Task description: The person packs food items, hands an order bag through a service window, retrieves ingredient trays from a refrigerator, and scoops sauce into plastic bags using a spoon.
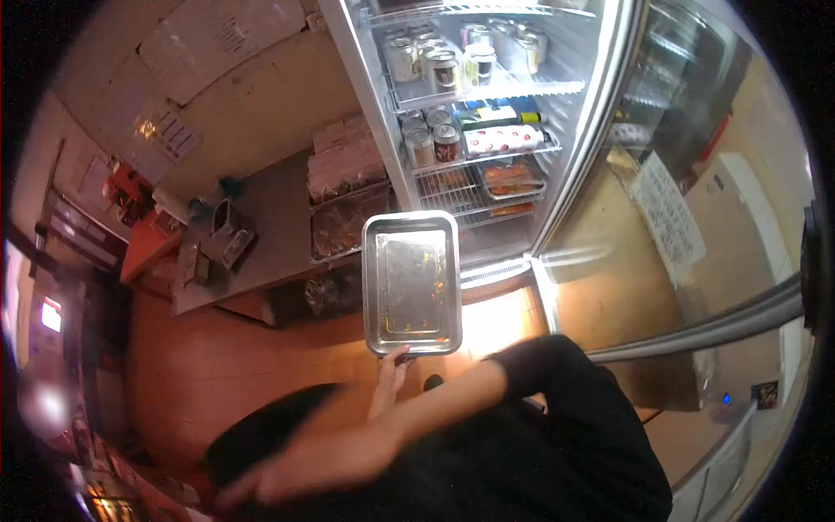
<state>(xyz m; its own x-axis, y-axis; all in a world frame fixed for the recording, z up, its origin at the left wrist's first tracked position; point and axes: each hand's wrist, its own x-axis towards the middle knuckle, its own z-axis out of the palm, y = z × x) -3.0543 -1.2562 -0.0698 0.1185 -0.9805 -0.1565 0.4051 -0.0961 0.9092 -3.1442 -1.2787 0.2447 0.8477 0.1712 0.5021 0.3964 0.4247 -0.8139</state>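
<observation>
My left hand (396,371) grips the near short edge of a rectangular metal tray (414,348), with its thumb over the rim. The tray has raised walls, and small orange bits and smears show on its shiny bottom. It is held out in front of an open fridge (478,113). My right hand (317,461) reaches across my body to the lower left, close to my left sleeve (270,426). Motion blurs its fingers, so whether it holds anything is unclear.
Cans (442,71), a white patterned bottle (504,139) and trays of orange-brown food (515,180) fill the fridge racks. Its glass door (644,235) stands open to the right. A counter (278,217) on the left bears wrapped packs (344,165) and metal containers (230,235).
</observation>
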